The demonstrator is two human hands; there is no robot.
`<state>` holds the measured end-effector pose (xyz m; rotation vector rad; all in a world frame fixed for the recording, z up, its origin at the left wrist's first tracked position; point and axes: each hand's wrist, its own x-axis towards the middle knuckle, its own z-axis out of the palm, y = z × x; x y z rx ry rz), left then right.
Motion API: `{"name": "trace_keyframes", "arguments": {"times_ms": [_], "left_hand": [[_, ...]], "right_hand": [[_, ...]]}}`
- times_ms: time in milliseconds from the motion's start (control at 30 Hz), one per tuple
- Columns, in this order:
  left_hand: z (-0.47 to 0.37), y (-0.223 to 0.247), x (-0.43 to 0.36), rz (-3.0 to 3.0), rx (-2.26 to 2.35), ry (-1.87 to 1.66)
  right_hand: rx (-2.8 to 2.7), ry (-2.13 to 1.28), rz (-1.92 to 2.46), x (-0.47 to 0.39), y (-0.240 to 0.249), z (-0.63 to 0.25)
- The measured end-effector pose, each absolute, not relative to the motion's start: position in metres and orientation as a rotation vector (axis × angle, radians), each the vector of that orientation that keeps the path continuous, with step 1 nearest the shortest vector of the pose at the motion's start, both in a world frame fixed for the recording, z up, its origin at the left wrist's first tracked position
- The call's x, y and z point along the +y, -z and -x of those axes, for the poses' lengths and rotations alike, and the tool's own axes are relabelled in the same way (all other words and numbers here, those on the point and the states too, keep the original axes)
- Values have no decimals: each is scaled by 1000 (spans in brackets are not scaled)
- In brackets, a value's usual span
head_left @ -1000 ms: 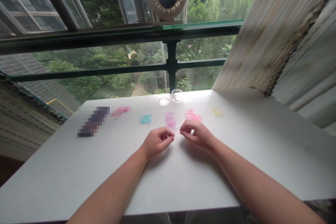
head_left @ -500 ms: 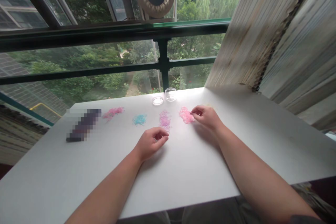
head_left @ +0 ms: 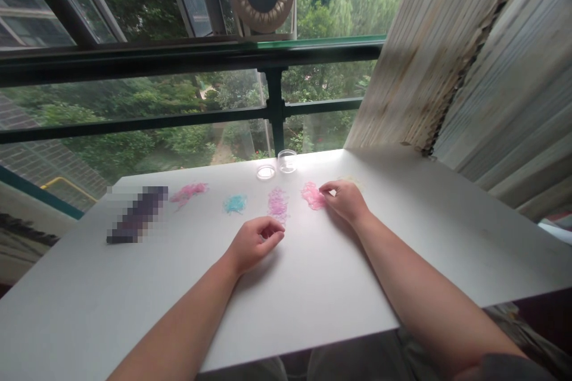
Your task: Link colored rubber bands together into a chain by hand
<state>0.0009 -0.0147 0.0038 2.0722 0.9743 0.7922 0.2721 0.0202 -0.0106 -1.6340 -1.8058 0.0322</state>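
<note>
- My right hand (head_left: pixel 347 201) is at the right edge of the coral-pink pile (head_left: pixel 310 196), fingertips drawn together; I cannot tell whether they pinch a piece.
- My left hand (head_left: pixel 250 245) is at the near end of the purple pile (head_left: pixel 277 202), fingers curled toward the thumb; I cannot tell if anything is between them.
- Left of that, a turquoise pile (head_left: pixel 235 203) and a deeper-pink pile (head_left: pixel 191 191) lie on the white table (head_left: pixel 313 297).
- A clear round dish (head_left: pixel 287 163) stands near the far edge.

Likely a home: striped curtain (head_left: pixel 397 65), window railing (head_left: pixel 179 60), white table (head_left: pixel 313 292).
</note>
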Motion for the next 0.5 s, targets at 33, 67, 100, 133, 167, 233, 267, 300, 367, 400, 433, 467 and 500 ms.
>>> {"name": "trace_keyframes", "arguments": {"times_ms": [33,67,100,133,167,233,267,300,367,400,433,467,500], "left_hand": [[-1,-4,-15,-2073,971,-793],[-1,-3,-15,-2074,968,-793],[-1,-3,-15,-2075,965,-795],[0,-3,-14,-2076,963,-798],[0,-2,-14,-2077,961,-800],[0,-1,-14,-2083,963,-797],[0,-1,-13,-2085,966,-794],[0,0,-13,-2087,969,-789],[1,0,-12,-2085,971,-783],[1,1,-11,-2080,972,-785],[1,1,-11,-2075,973,-787],[2,1,-11,-2071,975,-789],[2,1,-11,-2067,977,-790]], "right_hand": [[-1819,4,1641,21,11,-271],[-1831,33,1647,23,11,-269],[-1842,52,1651,24,11,-268],[-1854,61,1651,25,12,-267],[-1870,64,1648,26,12,-267],[-1911,59,1636,27,13,-266],[-1932,50,1625,27,13,-267],[-1951,40,1612,27,13,-268],[-1974,26,1586,27,13,-270],[-1977,21,1577,26,13,-271],[-1977,17,1572,26,13,-272],[-1976,14,1571,25,13,-274],[-1975,10,1572,24,12,-275]]}}
